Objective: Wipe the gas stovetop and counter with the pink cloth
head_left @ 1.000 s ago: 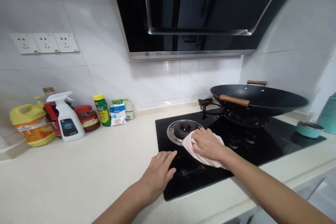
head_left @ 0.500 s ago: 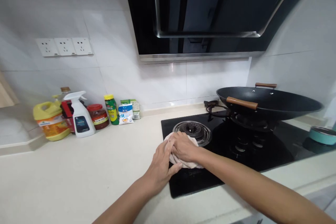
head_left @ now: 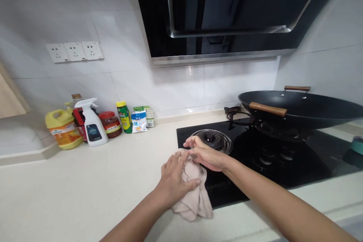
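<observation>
Right now the cloth (head_left: 194, 200) is bunched over the cooktop's (head_left: 312, 166) left edge and the counter (head_left: 119, 174); its loose folds could snag there. Your left hand (head_left: 174, 179) spreads across it, grip uncertain. Your right hand's (head_left: 208, 155) fingers curl loosely, any pinch hidden; a careless sweep could knock the burner (head_left: 211, 139).

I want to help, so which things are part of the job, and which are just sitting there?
Seems part of the job:
- left hand
- right hand
- cloth
- stove

Just sitting there:
- wok
- spray bottle
- yellow jug
- red-lidded jar
- green bottle
</observation>
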The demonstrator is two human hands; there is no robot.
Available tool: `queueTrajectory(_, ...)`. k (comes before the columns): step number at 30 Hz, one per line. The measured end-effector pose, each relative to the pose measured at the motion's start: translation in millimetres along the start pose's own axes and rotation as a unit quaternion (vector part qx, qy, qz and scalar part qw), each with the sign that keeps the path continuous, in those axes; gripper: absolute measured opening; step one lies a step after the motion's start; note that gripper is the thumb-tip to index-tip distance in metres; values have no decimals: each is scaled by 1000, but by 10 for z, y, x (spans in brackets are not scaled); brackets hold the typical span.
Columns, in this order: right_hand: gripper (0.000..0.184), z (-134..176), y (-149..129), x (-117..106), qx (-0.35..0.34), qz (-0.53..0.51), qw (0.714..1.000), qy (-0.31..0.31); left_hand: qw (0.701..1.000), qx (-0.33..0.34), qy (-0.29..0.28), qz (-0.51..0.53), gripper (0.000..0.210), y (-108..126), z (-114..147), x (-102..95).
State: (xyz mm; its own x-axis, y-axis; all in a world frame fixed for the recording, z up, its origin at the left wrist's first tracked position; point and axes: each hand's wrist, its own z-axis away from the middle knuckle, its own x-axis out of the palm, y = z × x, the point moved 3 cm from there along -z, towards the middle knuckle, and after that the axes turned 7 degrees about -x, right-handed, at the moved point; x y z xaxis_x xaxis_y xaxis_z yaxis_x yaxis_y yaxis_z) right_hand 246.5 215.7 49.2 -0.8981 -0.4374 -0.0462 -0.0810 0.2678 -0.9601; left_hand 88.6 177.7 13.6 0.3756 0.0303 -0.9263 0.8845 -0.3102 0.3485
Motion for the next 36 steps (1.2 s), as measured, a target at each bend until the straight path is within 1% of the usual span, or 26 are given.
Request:
queueTrajectory(1, 35, 1, 1, -21, -11, 42, 999, -7, 1000, -13, -6, -11, 89, -1, -11, -2)
queueTrajectory(2, 34, 0, 15, -58, -29, 101, 994, 2, 1000, -21, -10, -21, 87, -3, -28, -9)
queueTrajectory(3, 32, -3, 37, -104, -52, 170, 984, 21, 999, -26, -10, -28, 83, -9, -52, -21)
queueTrajectory(4, 30, -6, 67, -150, -76, 242, 966, 43, 999, -28, -8, -33, 79, -25, -85, -38)
queueTrajectory(6, 24, -14, 139, -225, -112, 373, 918, 73, 998, -39, 10, -44, 72, -105, -179, -80)
queueTrajectory(8, 23, -20, 214, -260, -123, 458, 877, 70, 995, -70, 36, -61, 66, -263, -294, -131)
queueTrajectory(9, 24, -21, 250, -265, -117, 483, 866, 58, 991, -96, 51, -74, 64, -368, -351, -159)
queueTrajectory(11, 28, -16, 309, -255, -99, 512, 853, 29, 978, -163, 80, -100, 63, -597, -444, -218)
queueTrajectory(13, 30, -8, 351, -228, -91, 526, 845, 1, 963, -220, 99, -121, 63, -787, -495, -269)
queueTrajectory(14, 30, -6, 367, -215, -93, 530, 843, -9, 958, -237, 103, -127, 64, -849, -504, -287)
queueTrajectory(16, 29, -9, 397, -204, -98, 530, 842, -13, 955, -242, 103, -136, 65, -889, -493, -307)
queueTrajectory(18, 31, -22, 430, -211, -101, 527, 844, -7, 961, -220, 94, -141, 65, -824, -455, -306)
queueTrajectory(20, 33, -41, 460, -227, -108, 515, 850, 6, 970, -183, 80, -136, 62, -685, -401, -290)
queueTrajectory(22, 34, -56, 482, -241, -117, 503, 856, 17, 980, -141, 69, -123, 54, -520, -342, -275)
queueTrajectory(25, 34, -67, 496, -255, -124, 498, 858, 28, 986, -85, 80, -117, 40, -311, -251, -278)
queueTrajectory(28, 33, -64, 488, -257, -136, 499, 855, 30, 988, -51, 94, -115, 29, -186, -166, -294)
queueTrajectory(32, 35, -54, 486, -234, -143, 508, 849, 8, 986, -9, 100, -131, 21, -104, -102, -293)
queueTrajectory(34, 36, -49, 492, -220, -142, 516, 845, 0, 985, -14, 98, -138, 19, -130, -132, -283)
queueTrajectory(36, 36, -43, 497, -211, -142, 520, 842, -4, 985, -41, 99, -138, 18, -220, -205, -285)
